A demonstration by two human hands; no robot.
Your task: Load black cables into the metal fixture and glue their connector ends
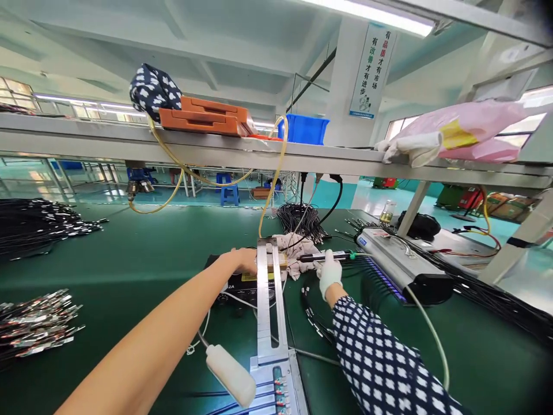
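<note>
My bare left hand (245, 260) reaches behind the upright slotted metal bracket (262, 300). The bracket hides its fingers, close to a clear yellowish tube (279, 262). My right hand (329, 274), in a white glove, is closed around a slim black tube-shaped tool (313, 257) with a green end fitting (353, 255). A crumpled pale cloth (296, 245) lies behind the tool. Below the left hand sits a black control box (246, 291) with knobs. In front, a metal fixture (261, 377) bears several blue cables (263, 395) in a row, beside a white squeeze bottle (231, 374).
Black cable bundles (38, 225) and stripped cable ends (38, 323) lie left. A silver lamp-like housing (397, 259) glows purple underneath at right. Overhead, a shelf (207, 147) carries orange cases (207, 118) and a blue bin (306, 129). A yellow hose (276, 184) hangs down.
</note>
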